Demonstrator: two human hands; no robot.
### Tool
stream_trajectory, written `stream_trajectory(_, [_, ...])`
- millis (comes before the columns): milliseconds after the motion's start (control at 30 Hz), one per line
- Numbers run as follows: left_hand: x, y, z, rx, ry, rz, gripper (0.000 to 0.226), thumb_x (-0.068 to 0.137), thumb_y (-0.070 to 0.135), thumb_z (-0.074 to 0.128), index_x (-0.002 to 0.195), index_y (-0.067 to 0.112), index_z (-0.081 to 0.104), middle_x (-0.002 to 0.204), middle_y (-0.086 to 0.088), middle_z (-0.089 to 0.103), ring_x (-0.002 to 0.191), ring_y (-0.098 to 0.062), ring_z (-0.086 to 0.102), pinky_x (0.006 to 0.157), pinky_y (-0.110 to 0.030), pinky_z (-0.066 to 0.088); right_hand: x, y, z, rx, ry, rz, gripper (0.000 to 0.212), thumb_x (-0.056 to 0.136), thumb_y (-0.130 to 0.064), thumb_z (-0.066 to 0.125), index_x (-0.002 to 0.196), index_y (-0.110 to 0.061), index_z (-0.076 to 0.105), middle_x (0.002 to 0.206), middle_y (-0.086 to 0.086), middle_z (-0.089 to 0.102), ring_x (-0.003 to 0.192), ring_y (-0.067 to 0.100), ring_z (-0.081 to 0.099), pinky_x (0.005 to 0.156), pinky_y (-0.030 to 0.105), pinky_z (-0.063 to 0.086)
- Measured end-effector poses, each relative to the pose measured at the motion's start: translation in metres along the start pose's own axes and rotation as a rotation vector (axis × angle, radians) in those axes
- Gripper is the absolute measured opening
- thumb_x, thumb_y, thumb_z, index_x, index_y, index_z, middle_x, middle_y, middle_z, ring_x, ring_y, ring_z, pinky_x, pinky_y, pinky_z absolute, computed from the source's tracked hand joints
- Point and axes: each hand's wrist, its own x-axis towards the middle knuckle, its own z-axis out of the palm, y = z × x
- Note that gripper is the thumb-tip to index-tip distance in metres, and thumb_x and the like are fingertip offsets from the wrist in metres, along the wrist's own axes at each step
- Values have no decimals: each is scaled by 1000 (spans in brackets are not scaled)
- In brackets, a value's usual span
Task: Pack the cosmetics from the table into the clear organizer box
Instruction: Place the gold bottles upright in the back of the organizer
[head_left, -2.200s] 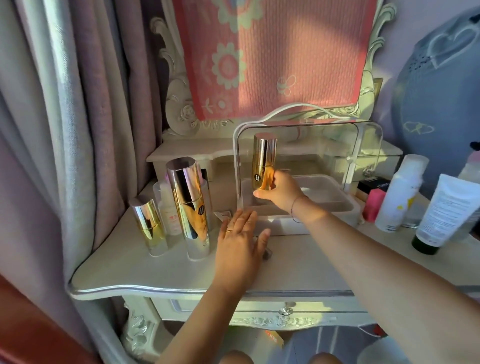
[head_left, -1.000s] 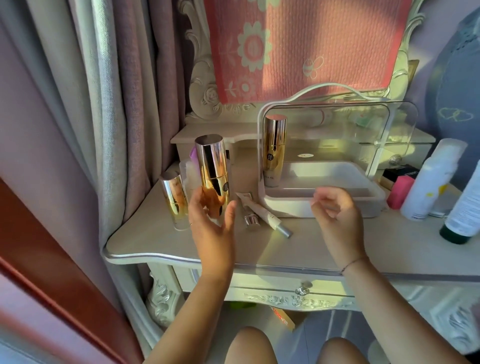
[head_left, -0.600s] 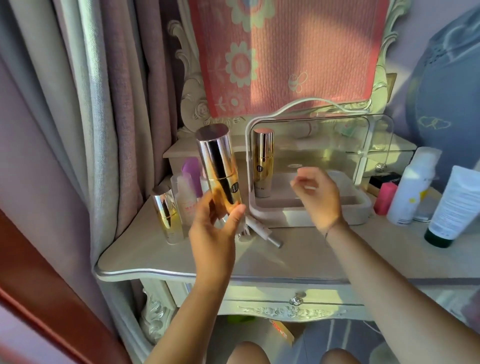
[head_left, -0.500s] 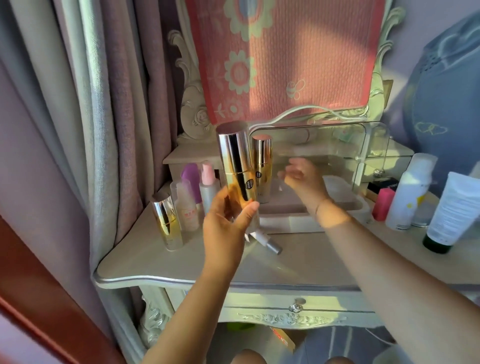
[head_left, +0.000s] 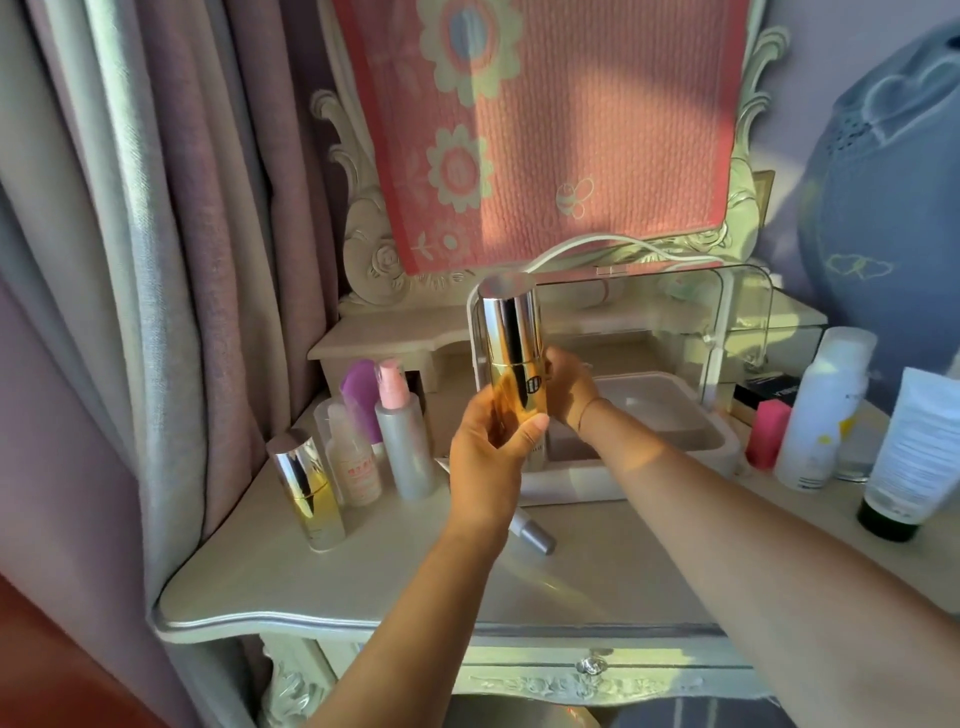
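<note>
head view is showing the left hand (head_left: 485, 457) gripping the tall gold bottle (head_left: 511, 364) by its lower half, thumb at 3 o'clock and fingers wrapping the 9 o'clock side, holding it upright above the table (head_left: 363, 587) at the box's (head_left: 675, 415) 9 o'clock edge. right hand (head_left: 569, 387) is reaching behind the bottle, fingers curling against its far side; how firmly it is gripping cannot be told. a short gold bottle (head_left: 306, 488), a pink-capped spray (head_left: 405, 441) and a small tube (head_left: 530, 530) are standing or lying on the table toward 8 o'clock of the box.
</note>
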Motion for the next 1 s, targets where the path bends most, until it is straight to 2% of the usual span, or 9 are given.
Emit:
stream_trajectory(100, [7, -1, 3, 0, -34, -16, 40, 83, 15, 68, 120, 24, 57, 102, 5, 72, 96, -5, 66, 77, -10, 49, -6, 15, -25, 98, 10, 29, 25, 89, -23, 61, 112, -13, 60, 105, 7, 65, 105, 28, 60, 96, 41, 48])
stream_trajectory(233, [19, -7, 12, 36, -54, -34, 40, 82, 13, 69, 119, 23, 56, 99, 3, 71, 91, -5, 66, 77, -12, 51, -11, 38, -67, 107, 36, 21, 34, 81, -14, 71, 112, -5, 61, 109, 13, 68, 100, 25, 63, 75, 25, 48])
stream_trajectory(367, [33, -12, 26, 156, -71, -60, 34, 80, 15, 71, 104, 33, 55, 96, 16, 66, 85, 8, 61, 64, -2, 45, -16, 50, -86, 120, 131, 62, 43, 78, -14, 74, 118, -9, 59, 114, 10, 67, 106, 27, 61, 96, 44, 50])
stream_trajectory(433, [44, -14, 32, 243, -55, -62, 30, 80, 17, 70, 95, 36, 51, 89, 22, 60, 79, 11, 58, 58, -2, 43, -18, 53, -88, 106, 126, 62, 48, 77, -18, 75, 121, -12, 58, 115, 8, 67, 109, 27, 61, 99, 45, 49])
stream_trajectory(500, [54, -15, 33, 347, -37, -96, 28, 82, 19, 69, 98, 30, 48, 85, 21, 57, 76, 5, 55, 57, -4, 43, -19, 54, -87, 92, 102, 47, 43, 78, -21, 75, 117, -15, 59, 111, 4, 67, 107, 25, 61, 98, 42, 49])
stream_trajectory(633, [72, -24, 27, 478, -56, -217, 23, 85, 19, 65, 104, 19, 51, 83, 13, 56, 79, -8, 54, 75, -21, 41, -18, 55, -82, 125, 49, 8, 26, 79, -22, 73, 100, -26, 60, 98, -6, 66, 103, 22, 62, 96, 39, 48])
stream_trajectory(733, [82, -25, 27, 542, -50, -232, 27, 87, 20, 63, 111, 13, 54, 85, 10, 57, 84, -11, 53, 80, -26, 40, -14, 56, -79, 121, 42, -11, 21, 80, -26, 72, 97, -25, 61, 101, 2, 69, 102, 25, 63, 96, 42, 49])
stream_trajectory(867, [81, -27, 35, 632, -5, -206, 29, 89, 19, 60, 115, 9, 50, 104, -5, 61, 93, -19, 56, 79, -29, 43, -10, 53, -69, 84, 35, 9, 27, 81, -32, 70, 103, -19, 61, 102, 3, 68, 100, 24, 61, 89, 35, 48])
stream_trajectory(1000, [67, -21, 38, 631, 26, -212, 40, 90, 20, 58, 123, 7, 41, 117, -11, 59, 108, -27, 58, 90, -35, 47, -18, 43, -63, 55, 132, 50, 45, 82, -28, 70, 121, -14, 54, 118, 2, 61, 107, 19, 56, 90, 30, 44])
